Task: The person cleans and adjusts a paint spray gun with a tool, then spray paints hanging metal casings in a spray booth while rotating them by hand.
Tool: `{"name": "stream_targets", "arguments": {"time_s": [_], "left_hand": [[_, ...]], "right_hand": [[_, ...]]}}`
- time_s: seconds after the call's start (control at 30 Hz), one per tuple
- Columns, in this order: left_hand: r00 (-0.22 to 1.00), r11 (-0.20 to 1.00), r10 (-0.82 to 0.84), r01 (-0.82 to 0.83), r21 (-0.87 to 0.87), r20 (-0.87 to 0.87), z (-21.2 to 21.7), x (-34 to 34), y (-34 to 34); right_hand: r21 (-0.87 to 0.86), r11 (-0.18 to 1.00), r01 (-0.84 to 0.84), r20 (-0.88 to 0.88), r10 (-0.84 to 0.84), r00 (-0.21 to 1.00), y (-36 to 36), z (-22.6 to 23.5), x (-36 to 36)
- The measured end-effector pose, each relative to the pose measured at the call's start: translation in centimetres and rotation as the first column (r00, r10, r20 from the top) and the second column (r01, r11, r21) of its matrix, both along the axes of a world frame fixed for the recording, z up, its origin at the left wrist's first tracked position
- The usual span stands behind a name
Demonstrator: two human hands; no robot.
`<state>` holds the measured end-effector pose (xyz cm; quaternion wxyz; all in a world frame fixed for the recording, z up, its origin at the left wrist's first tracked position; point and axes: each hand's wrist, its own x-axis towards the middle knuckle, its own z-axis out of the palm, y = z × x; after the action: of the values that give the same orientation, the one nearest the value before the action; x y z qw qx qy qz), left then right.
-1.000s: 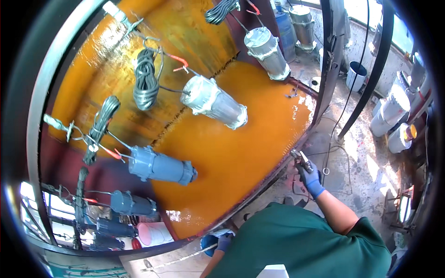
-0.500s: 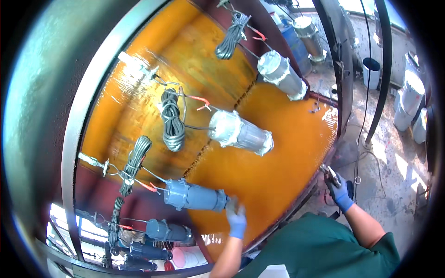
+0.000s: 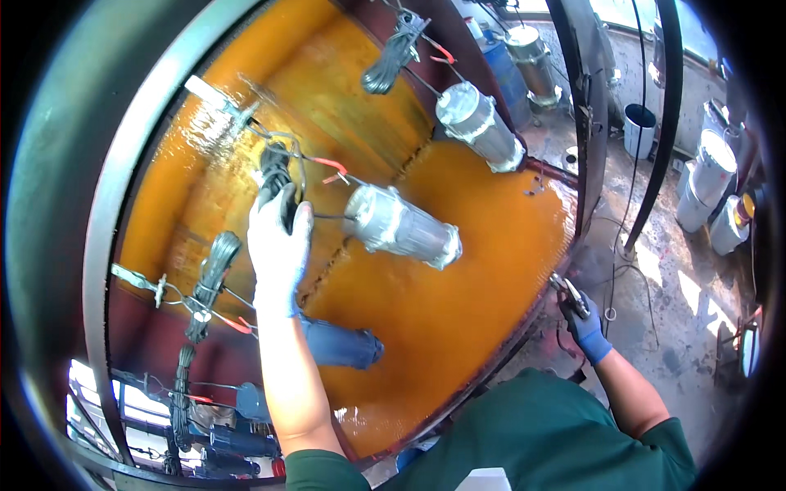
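My left hand [image 3: 281,245], in a pale glove with a blue cuff, wraps its fingers round a coiled dark cable [image 3: 275,164]. That coil hangs from a hook and hanger, beside red-tipped leads. A glossy light-grey cylindrical motor [image 3: 403,227] hangs to the right of this hand, attached to the same line. Under my left forearm a blue-grey motor [image 3: 340,344] is partly hidden. Low at the right, my right hand [image 3: 581,319], in a dark and blue glove, closes on a silver tool that looks like a spray gun [image 3: 571,295].
More motors hang in the row: a grey one [image 3: 479,127] farther back and dark ones [image 3: 241,442] at lower left. An orange-coated booth [image 3: 442,319] lies behind them. Dark posts [image 3: 585,123], a hanging hose [image 3: 630,196] and white buckets [image 3: 708,172] stand to the right.
My left hand has moved up and forward from the blue-grey motor's end to the cable coil, and grips it. My right hand still holds the tool. The view has shifted slightly.
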<state>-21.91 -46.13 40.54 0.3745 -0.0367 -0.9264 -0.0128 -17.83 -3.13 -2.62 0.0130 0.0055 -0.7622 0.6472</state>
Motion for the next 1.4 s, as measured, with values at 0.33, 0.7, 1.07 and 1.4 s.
{"name": "stream_targets", "arguments": {"time_s": [0.33, 0.7, 1.07, 1.4], "left_hand": [[0.985, 0.972, 0.140, -0.118, -0.203, 0.097, 0.6, -2.3, -3.1], [0.920, 0.893, 0.373, -0.321, -0.315, 0.122, -0.4, -7.8, -6.4], [0.926, 0.906, 0.375, -0.356, -0.231, 0.045, -1.6, -10.1, -10.1], [0.983, 0.979, 0.151, -0.135, -0.149, 0.101, -1.5, -11.1, -14.5]], "right_hand": [[0.146, 0.986, -0.085, -0.135, 0.105, 0.985, -0.5, -0.7, -0.4], [0.051, 0.983, -0.175, -0.060, 0.178, 0.982, 0.2, 0.8, 0.6], [0.017, 1.000, -0.014, 0.113, 0.012, 0.993, 1.0, 0.5, 0.1], [0.211, 0.919, -0.332, -0.005, 0.341, 0.940, 3.8, 11.4, -1.1]]}}
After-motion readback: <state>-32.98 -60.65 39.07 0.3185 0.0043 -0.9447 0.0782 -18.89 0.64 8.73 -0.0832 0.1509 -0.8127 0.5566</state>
